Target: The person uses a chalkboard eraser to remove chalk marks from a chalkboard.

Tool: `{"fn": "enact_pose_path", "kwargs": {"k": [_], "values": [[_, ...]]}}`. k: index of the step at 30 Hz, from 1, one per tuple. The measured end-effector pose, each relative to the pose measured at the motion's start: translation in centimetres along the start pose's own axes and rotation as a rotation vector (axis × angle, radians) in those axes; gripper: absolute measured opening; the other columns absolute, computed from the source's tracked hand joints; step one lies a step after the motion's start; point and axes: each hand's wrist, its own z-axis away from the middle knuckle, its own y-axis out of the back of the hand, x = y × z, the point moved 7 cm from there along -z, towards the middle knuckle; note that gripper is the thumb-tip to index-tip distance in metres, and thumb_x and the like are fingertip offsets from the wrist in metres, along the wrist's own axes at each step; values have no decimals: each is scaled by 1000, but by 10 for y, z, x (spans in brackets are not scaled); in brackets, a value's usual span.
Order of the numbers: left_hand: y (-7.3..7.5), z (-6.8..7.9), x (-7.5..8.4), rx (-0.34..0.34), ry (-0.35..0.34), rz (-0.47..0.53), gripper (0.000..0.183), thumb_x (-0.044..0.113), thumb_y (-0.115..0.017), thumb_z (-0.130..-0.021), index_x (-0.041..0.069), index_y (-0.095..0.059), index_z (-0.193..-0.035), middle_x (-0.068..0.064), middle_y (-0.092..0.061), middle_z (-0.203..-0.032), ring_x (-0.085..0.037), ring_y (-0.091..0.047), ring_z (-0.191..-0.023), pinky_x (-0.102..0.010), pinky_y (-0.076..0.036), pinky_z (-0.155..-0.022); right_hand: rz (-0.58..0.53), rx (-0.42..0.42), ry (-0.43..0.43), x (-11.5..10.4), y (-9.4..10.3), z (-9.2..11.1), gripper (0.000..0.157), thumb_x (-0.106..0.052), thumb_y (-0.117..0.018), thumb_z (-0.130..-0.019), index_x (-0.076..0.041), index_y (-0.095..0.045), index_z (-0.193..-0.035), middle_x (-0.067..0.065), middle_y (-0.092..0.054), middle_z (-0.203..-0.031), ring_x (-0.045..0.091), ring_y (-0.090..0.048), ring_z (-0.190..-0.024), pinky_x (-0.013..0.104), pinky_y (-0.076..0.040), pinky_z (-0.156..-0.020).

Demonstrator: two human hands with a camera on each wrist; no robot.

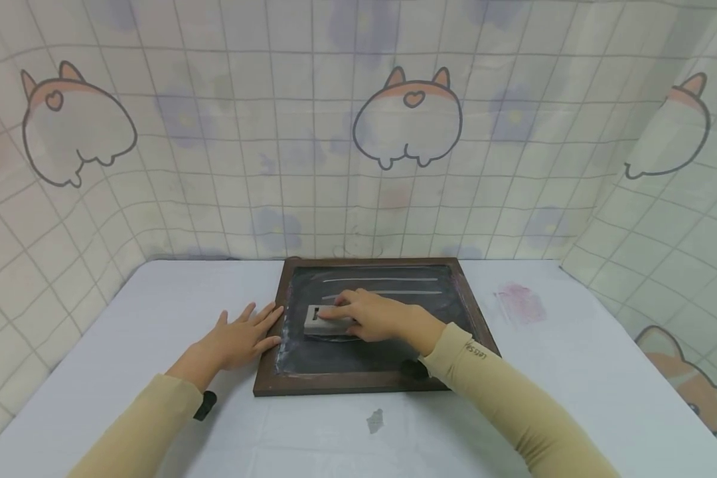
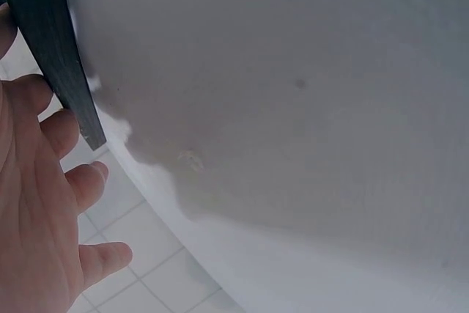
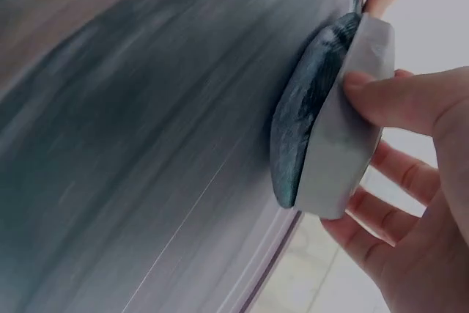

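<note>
Eraser (image 1: 328,326), pale, on a framed board (image 1: 334,362).
Right hand (image 1: 373,315): thumb and fingers grip the eraser's sides; its dark pad (image 3: 308,111) lies against the board's left half, below two chalk lines (image 1: 406,292). Left hand (image 1: 236,338): fingers spread wide, tips rest on the frame's (image 1: 346,383) left side.

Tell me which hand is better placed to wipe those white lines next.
The right hand, I'd judge: it grips the eraser against the chalkboard, near the white lines. The left hand holds nothing, resting on the left frame edge.
</note>
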Motion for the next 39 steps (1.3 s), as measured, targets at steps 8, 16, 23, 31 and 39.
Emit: {"fn": "enact_pose_path", "kwargs": {"k": [8,16,23,31,39], "values": [[0,1,0,-6,-14,-5,69,49,-41,-110,7,-26,-163,-17,-24,-167,-49,-22,-149,-81,-15,-109,-95,63,-63,54,7,69,58,0,-66,-99,-12,-50,-154,22,-49,-145,40,-51,-128,51,-50,-99],[0,0,-3,-15,-3,-24,70,50,-40,-110,7,-26,-163,-17,-23,-167,-49,-23,-149,-81,-16,-109,-96,130,-178,102,12,140,57,1,-70,-96,-9,-54,-150,24,-53,-137,45,-54,-124,57,-50,-95],[-6,-4,-5,-19,-4,-1,70,50,-39,-110,9,-23,-164,-15,-21,-168,-49,-20,-150,-81,-12,-109,-69,120,-58,72,7,120,58,2,-72,-94,-9,-55,-149,23,-54,-137,41,-56,-122,52,-52,-94],[-7,-5,-5,-19,0,4,70,51,-38,-110,10,-22,-165,-15,-20,-169,-48,-21,-150,-80,-12,-109,-33,34,106,-4,-1,46,58,-4,-69,-99,-18,-52,-153,17,-51,-145,31,-55,-125,43,-50,-102],[-5,-4,-4,-30,19,7,70,50,-39,-110,10,-22,-165,-15,-21,-169,-49,-21,-150,-80,-13,-110,1,3,91,-22,-4,9,58,-7,-66,-101,-22,-50,-154,14,-51,-146,31,-54,-128,42,-48,-105]]}}
